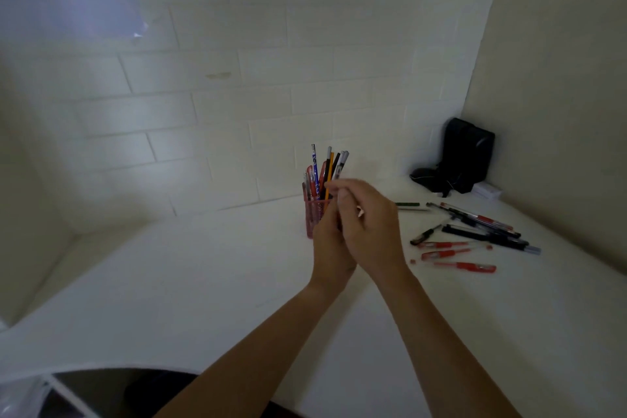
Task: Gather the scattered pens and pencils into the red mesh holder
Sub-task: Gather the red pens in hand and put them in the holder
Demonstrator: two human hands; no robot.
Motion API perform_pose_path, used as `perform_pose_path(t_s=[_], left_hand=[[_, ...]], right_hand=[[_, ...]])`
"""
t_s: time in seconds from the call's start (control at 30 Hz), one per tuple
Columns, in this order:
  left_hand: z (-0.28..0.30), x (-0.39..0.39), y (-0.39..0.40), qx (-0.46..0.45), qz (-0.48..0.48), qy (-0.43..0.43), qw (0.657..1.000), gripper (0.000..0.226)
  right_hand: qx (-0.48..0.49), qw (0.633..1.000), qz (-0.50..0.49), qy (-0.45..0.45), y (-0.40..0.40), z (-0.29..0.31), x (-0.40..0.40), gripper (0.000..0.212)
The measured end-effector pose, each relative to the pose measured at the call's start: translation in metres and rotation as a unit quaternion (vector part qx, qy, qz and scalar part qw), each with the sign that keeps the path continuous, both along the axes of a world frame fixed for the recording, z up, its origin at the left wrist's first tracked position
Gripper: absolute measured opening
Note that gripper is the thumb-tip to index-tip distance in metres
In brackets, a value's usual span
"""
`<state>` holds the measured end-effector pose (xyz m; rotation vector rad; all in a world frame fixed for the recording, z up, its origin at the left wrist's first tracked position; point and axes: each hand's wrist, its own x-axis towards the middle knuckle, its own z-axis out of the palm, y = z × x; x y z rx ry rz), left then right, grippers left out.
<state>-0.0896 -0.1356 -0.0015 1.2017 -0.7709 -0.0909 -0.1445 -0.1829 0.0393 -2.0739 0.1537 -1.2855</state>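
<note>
The red mesh holder (pixel 311 215) stands on the white desk (pixel 210 275) near the back wall, with several pens and pencils upright in it. My left hand (pixel 328 253) wraps around the holder's right side, half hidden behind my right hand (pixel 371 227). My right hand's fingertips are pinched together at the holder's rim, on the lower part of an orange pencil (pixel 329 173) that stands in it. To the right, several scattered pens (pixel 475 234), red and black, lie loose on the desk. A green pencil (pixel 407 204) lies just beyond my right hand.
A black bag (pixel 464 154) leans in the back right corner, with a small white box (pixel 487 189) beside it. Tiled walls close the desk in at the back and right. A dark chair (pixel 112 390) shows below the desk's front edge.
</note>
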Motion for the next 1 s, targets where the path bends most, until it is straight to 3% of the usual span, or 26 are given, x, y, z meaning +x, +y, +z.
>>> perform_pose_path(t_s=[0.17, 0.2, 0.27, 0.33, 0.4, 0.47, 0.53, 0.6, 0.63, 0.7, 0.8, 0.9, 1.0], left_hand=[[-0.017, 0.009, 0.001, 0.042, 0.044, 0.024, 0.998, 0.034], [-0.019, 0.011, 0.001, 0.029, 0.005, 0.037, 0.999, 0.032], [-0.016, 0.010, 0.000, 0.031, -0.038, 0.035, 0.998, 0.020], [-0.014, 0.012, -0.002, 0.056, -0.009, -0.001, 0.998, 0.037], [-0.009, 0.015, -0.003, 0.077, 0.029, -0.017, 0.996, 0.041], [0.002, 0.019, -0.001, 0.064, 0.024, 0.055, 0.996, 0.047], [0.019, 0.022, -0.001, 0.011, 0.014, 0.190, 0.982, 0.056], [0.030, 0.027, -0.004, -0.058, 0.018, 0.301, 0.952, 0.061], [0.035, 0.029, -0.005, -0.096, 0.020, 0.344, 0.934, 0.061], [0.040, 0.034, -0.009, -0.167, 0.018, 0.416, 0.894, 0.057], [0.040, 0.037, -0.013, -0.207, 0.010, 0.466, 0.860, 0.050], [0.024, 0.034, -0.019, -0.168, -0.008, 0.454, 0.875, 0.048], [0.005, 0.027, -0.021, -0.170, -0.048, 0.452, 0.874, 0.068]], right_hand=[[-0.054, 0.996, -0.052, 0.044, -0.001, -0.028, 0.008, 0.028], [-0.042, 0.997, -0.050, 0.044, -0.002, -0.030, 0.007, 0.028], [0.018, 0.999, -0.015, 0.034, -0.002, -0.029, 0.004, 0.032], [0.127, 0.991, 0.034, 0.005, -0.001, -0.026, 0.000, 0.038], [0.191, 0.981, 0.022, -0.015, -0.002, -0.027, -0.002, 0.038], [0.249, 0.968, 0.002, 0.030, -0.004, -0.034, -0.002, 0.034], [0.394, 0.911, 0.047, 0.111, -0.004, -0.041, -0.001, 0.041], [0.557, 0.806, 0.124, 0.156, -0.002, -0.047, -0.001, 0.052], [0.618, 0.758, 0.157, 0.136, 0.000, -0.048, -0.001, 0.054], [0.690, 0.699, 0.187, 0.030, 0.005, -0.050, 0.002, 0.050], [0.694, 0.692, 0.170, -0.108, 0.012, -0.048, 0.013, 0.046], [0.685, 0.696, 0.144, -0.162, 0.007, -0.038, 0.024, 0.051], [0.692, 0.662, 0.156, -0.241, -0.011, -0.018, 0.034, 0.025]])
